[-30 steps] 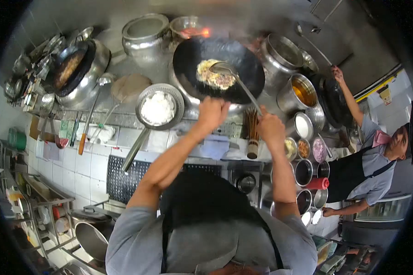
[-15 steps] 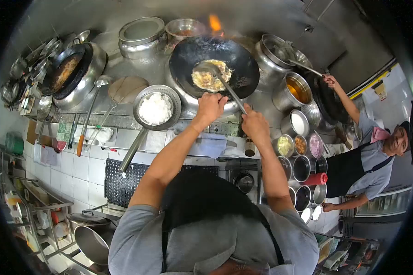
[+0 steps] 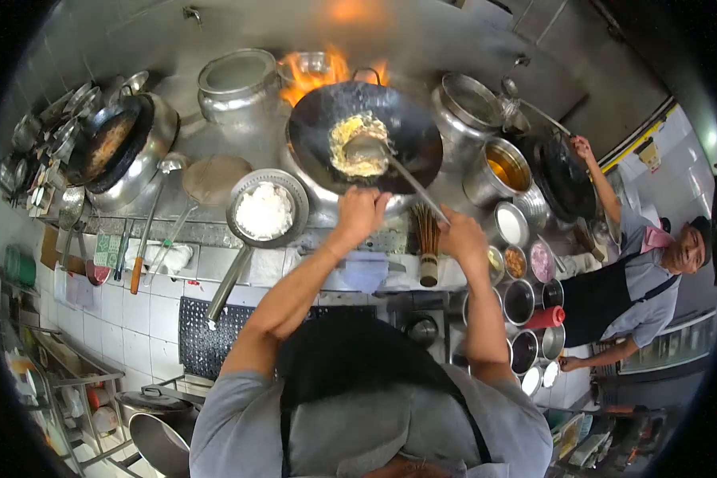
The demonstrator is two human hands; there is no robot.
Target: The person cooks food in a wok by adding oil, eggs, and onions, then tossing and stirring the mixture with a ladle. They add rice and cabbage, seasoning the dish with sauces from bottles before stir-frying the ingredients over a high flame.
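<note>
A black wok [image 3: 311,131] sits on the stove with a yellow egg-like food [image 3: 345,134] in it. At the wok's near rim my left hand [image 3: 362,213] is closed on the edge; whether a cloth lies under it cannot be seen. My right hand [image 3: 462,237] grips the handle of a metal ladle [image 3: 366,149], whose bowl rests on the food. White rice [image 3: 264,211] fills a round strainer to the left of my left hand. Just below my right hand is a brush of thin sticks [image 3: 428,267].
Flames [image 3: 315,70] rise behind the wok. On the right stand a pot of orange liquid [image 3: 508,166], several small containers and a red bottle [image 3: 545,317]. A co-worker [image 3: 605,299] holds a long ladle there. A lidded pot [image 3: 237,76] is at the back left.
Flames behind the wok have grown much larger. The ladle bowl has shifted down over the food. The wok and both my hands sit slightly differently, and the stick brush now shows more.
</note>
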